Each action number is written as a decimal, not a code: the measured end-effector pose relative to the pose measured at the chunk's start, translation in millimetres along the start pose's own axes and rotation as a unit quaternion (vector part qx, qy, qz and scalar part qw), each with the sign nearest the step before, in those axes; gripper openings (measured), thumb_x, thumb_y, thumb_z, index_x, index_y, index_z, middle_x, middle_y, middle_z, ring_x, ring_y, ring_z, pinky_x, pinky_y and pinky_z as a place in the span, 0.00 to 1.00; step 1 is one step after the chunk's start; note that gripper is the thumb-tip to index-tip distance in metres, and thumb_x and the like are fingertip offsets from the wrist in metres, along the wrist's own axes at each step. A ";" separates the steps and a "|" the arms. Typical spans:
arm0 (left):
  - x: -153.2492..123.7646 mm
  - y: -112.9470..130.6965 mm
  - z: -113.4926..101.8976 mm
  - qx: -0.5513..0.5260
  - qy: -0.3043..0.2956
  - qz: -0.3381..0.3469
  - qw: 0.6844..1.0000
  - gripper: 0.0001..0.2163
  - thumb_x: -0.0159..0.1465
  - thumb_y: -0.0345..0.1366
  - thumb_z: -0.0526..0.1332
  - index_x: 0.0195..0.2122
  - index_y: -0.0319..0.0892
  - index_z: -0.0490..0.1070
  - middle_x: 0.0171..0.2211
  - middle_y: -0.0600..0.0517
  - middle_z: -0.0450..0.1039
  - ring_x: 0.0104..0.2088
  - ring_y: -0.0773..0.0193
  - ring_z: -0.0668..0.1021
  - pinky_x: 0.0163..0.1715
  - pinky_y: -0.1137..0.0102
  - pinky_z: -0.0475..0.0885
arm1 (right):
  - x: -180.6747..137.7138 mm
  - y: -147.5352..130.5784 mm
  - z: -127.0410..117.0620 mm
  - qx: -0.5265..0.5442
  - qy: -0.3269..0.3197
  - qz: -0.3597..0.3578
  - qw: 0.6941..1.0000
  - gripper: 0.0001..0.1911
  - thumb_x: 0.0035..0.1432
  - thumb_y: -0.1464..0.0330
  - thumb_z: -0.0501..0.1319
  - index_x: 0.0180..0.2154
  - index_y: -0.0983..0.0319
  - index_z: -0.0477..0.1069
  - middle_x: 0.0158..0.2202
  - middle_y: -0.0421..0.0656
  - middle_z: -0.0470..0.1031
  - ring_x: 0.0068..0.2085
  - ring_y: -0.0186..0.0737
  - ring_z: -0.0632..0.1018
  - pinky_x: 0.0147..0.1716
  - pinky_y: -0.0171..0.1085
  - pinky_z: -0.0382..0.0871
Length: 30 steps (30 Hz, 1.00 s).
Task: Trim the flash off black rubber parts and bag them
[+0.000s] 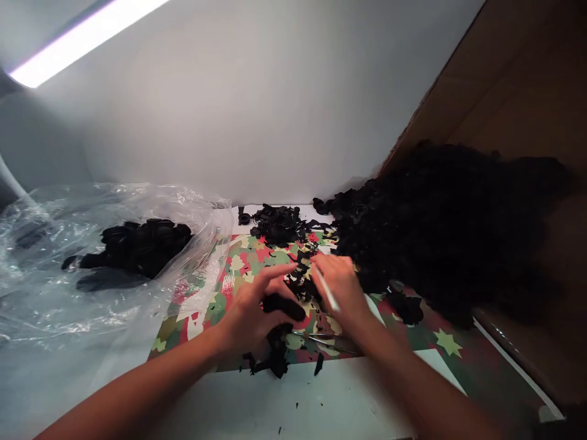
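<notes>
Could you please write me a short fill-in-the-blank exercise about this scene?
1. The left hand holds a piece that is ____ in colour.
2. The slim stick in the right hand is ____ in colour.
3. The clear plastic bag lies on the ____ side of the picture.
4. The largest dark heap lies on the ____ side of the picture.

Missing words: black; white; left; right.

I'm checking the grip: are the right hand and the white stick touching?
Touching. The head view shows the white stick held in the right hand, lying against its thumb side.
</notes>
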State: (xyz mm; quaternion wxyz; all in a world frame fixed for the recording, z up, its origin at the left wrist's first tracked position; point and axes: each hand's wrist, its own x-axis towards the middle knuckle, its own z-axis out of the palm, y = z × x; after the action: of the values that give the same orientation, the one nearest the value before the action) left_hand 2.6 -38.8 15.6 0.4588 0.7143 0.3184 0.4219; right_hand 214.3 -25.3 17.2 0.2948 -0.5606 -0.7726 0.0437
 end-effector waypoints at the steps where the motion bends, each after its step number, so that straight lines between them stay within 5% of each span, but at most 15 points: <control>1: -1.4 2.2 0.5 -0.030 -0.018 -0.007 0.999 0.30 0.59 0.23 0.68 0.61 0.50 0.64 0.34 0.55 0.82 0.36 0.62 0.82 0.42 0.66 0.76 | 2.1 5.8 -2.9 0.010 -0.002 0.028 1.000 0.11 0.67 0.72 0.53 0.31 0.60 0.69 0.33 0.46 0.79 0.36 0.45 0.77 0.40 0.42 0.60; 4: -1.4 3.2 -1.1 -0.079 -0.002 -0.036 0.996 0.25 0.59 0.25 0.69 0.56 0.48 0.69 0.40 0.51 0.82 0.43 0.59 0.82 0.45 0.65 0.75 | 5.5 12.4 -9.9 0.102 -0.062 0.104 0.987 0.11 0.61 0.71 0.56 0.26 0.59 0.65 0.27 0.41 0.76 0.30 0.41 0.74 0.32 0.37 0.60; 7: 3.2 -3.7 -5.7 -0.115 0.018 -0.040 0.992 0.25 0.58 0.29 0.73 0.56 0.46 0.70 0.44 0.48 0.81 0.48 0.56 0.80 0.51 0.63 0.72 | 4.6 5.6 -12.1 0.188 -0.107 0.098 0.971 0.10 0.57 0.72 0.58 0.23 0.59 0.63 0.31 0.40 0.76 0.33 0.40 0.75 0.33 0.36 0.62; 12: 6.5 -10.5 -7.7 -0.157 0.034 -0.054 0.986 0.24 0.60 0.33 0.73 0.56 0.47 0.69 0.47 0.48 0.80 0.50 0.57 0.79 0.54 0.63 0.69 | 1.1 -1.2 -13.7 0.300 -0.006 0.124 0.946 0.11 0.61 0.66 0.60 0.26 0.59 0.66 0.32 0.40 0.73 0.33 0.39 0.72 0.34 0.37 0.64; 17: 6.3 -7.5 -6.5 -0.179 0.066 -0.073 0.979 0.19 0.61 0.36 0.72 0.52 0.46 0.72 0.47 0.47 0.79 0.48 0.57 0.79 0.49 0.65 0.73 | -6.9 -14.4 -17.8 0.458 -0.015 0.123 0.880 0.12 0.62 0.61 0.62 0.28 0.59 0.70 0.39 0.44 0.79 0.37 0.41 0.76 0.37 0.38 0.70; 23: 7.5 -14.3 -11.2 -0.088 0.088 -0.085 0.989 0.18 0.59 0.36 0.73 0.51 0.47 0.78 0.46 0.49 0.78 0.48 0.59 0.78 0.50 0.66 0.72 | -17.8 -30.8 -18.2 0.423 -0.042 0.100 0.900 0.09 0.63 0.65 0.63 0.30 0.58 0.72 0.50 0.45 0.82 0.47 0.46 0.81 0.47 0.42 0.72; 30: 7.2 -1.5 -11.4 -0.042 0.049 -0.117 0.991 0.13 0.60 0.38 0.72 0.45 0.44 0.81 0.40 0.49 0.81 0.42 0.59 0.80 0.44 0.67 0.74 | -17.4 -31.3 -16.9 0.346 -0.007 0.019 0.938 0.06 0.62 0.70 0.63 0.31 0.58 0.73 0.46 0.43 0.83 0.46 0.44 0.82 0.48 0.41 0.72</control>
State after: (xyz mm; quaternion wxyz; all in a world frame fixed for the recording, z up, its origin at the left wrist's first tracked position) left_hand -4.6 -27.7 19.0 0.5180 0.6307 0.4043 0.4129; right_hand 200.0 -56.8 36.5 0.4639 -0.4384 -0.7011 0.3178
